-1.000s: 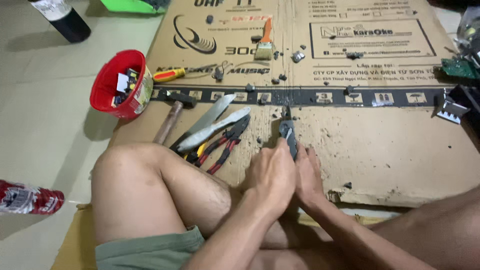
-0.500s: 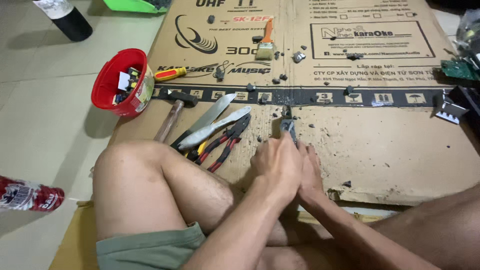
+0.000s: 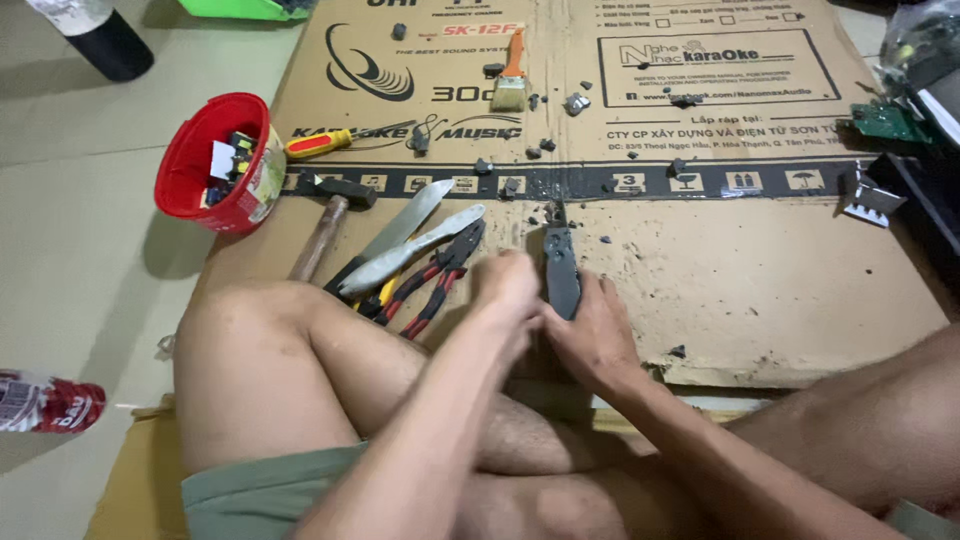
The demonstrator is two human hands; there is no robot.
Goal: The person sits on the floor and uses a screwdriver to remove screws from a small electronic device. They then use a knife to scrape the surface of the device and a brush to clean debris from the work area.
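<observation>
Grey pliers (image 3: 561, 272) clamped in right hand (image 3: 598, 335), left hand (image 3: 507, 290) fisted alongside — bare cardboard (image 3: 780, 270) rightward

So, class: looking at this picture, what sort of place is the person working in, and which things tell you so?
Probably a makeshift repair spot on a tiled floor at home, not a proper workshop. A flattened cardboard box serves as the work mat, hand tools such as a hammer and pliers lie loose, and a red tub holds small parts.

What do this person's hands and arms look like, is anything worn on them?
Both are bare. The left hand and right hand carry no gloves, and no rings, watch or bands show. The forearms have no sleeves. The only clothing in view is a pair of olive-green fabric shorts at the lap.
</observation>
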